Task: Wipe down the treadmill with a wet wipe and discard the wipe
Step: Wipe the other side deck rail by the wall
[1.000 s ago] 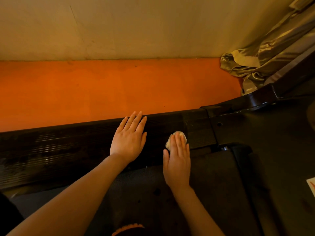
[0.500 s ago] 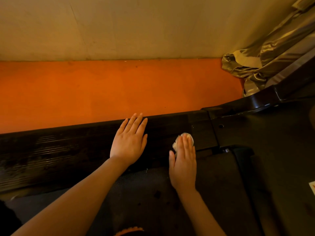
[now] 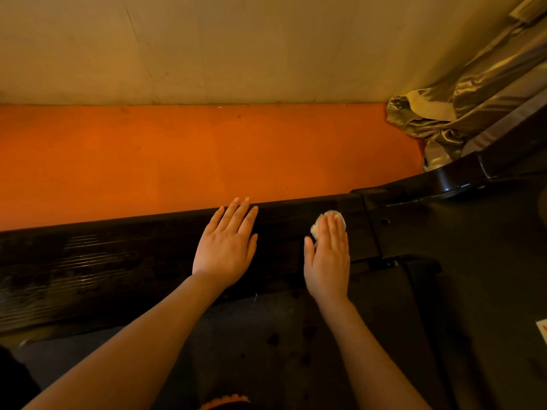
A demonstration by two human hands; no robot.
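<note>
Two bare forearms reached up from the lower edge of the frame over the dark treadmill belt (image 3: 266,344), which was speckled with small spots. At mid-frame both hands lay on the treadmill's ribbed black side rail (image 3: 88,261), set apart from each other. The left hand (image 3: 226,245) rested flat on the rail with its fingers straight and close together, holding nothing. The right hand (image 3: 327,255), just right of centre, pressed with straight fingers on a crumpled white wet wipe (image 3: 321,224); the wipe peeked out past the fingertips and beside the thumb, near the rail's end where it met the smooth black motor cover (image 3: 473,247) filling the right side. A small pale sticker (image 3: 541,335) showed at the right edge. Beyond the rail, an orange floor (image 3: 177,158) stretched across the middle of the frame. Farther back a plain beige wall (image 3: 207,45) filled the top, and in the upper right corner shiny silver-grey fabric (image 3: 444,113) lay bunched against the wall.
</note>
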